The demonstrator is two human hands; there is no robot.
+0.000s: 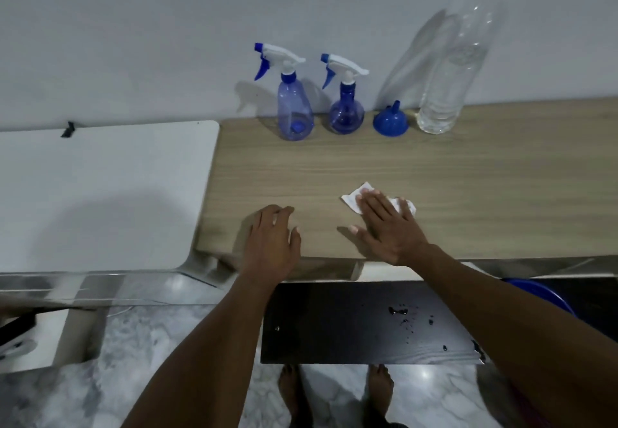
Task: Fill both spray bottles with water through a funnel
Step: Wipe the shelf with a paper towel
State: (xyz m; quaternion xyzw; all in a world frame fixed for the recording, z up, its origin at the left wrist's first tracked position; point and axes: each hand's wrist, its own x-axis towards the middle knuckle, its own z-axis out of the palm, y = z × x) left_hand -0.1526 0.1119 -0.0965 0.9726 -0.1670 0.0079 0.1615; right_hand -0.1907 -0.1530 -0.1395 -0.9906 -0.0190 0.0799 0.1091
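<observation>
Bare feet (334,394) below, right hand (389,227) flat on tissue (354,197), left hand (272,237) open, empty; uncapping spray bottles (296,106) likely follows.

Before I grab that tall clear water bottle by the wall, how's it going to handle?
The tall clear bottle looks mostly full of water, so probably heavy for its width. It is tall on a narrow base, so a push up high may tip it; grip low. Its thin clear plastic wall may flex when squeezed, and I cannot see whether it is capped, so water might spill.
</observation>
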